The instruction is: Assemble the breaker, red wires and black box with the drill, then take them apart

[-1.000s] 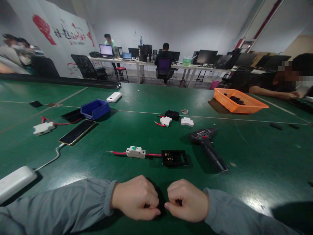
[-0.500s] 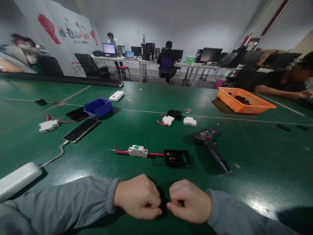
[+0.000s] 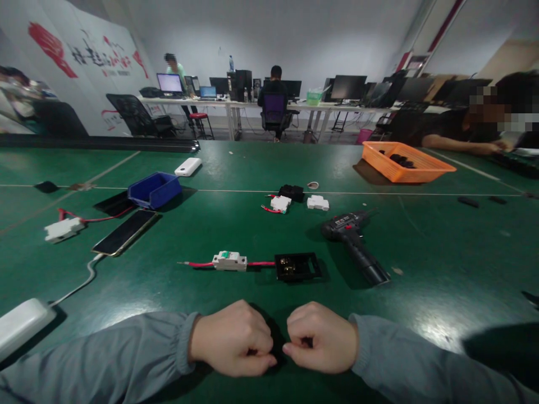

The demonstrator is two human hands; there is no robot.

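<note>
My left hand (image 3: 236, 341) rests as a loose fist on the green table (image 3: 202, 224), with nothing visible in it. Beside it, a small gap apart, my right hand (image 3: 320, 338) is curled the same way, also with nothing visible in it. Just beyond both hands lies a white breaker with a green switch (image 3: 229, 261). A red wire joins it to a black open housing (image 3: 297, 266) with brass-coloured metal parts inside. Another red wire with a bare tip points left from the breaker. A black power screwdriver (image 3: 356, 244) lies to the right.
Further off are a white breaker with red wires (image 3: 281, 203), a white block (image 3: 318, 202), a blue bin (image 3: 154, 191) and an orange basket (image 3: 406, 163). At left lie a phone (image 3: 125, 232), a white power bank (image 3: 25, 325) and another wired breaker (image 3: 64, 229). People sit beyond.
The view has turned slightly to the right, so the table objects appear further left. Both hands keep their closed pose, and nothing has been picked up.
</note>
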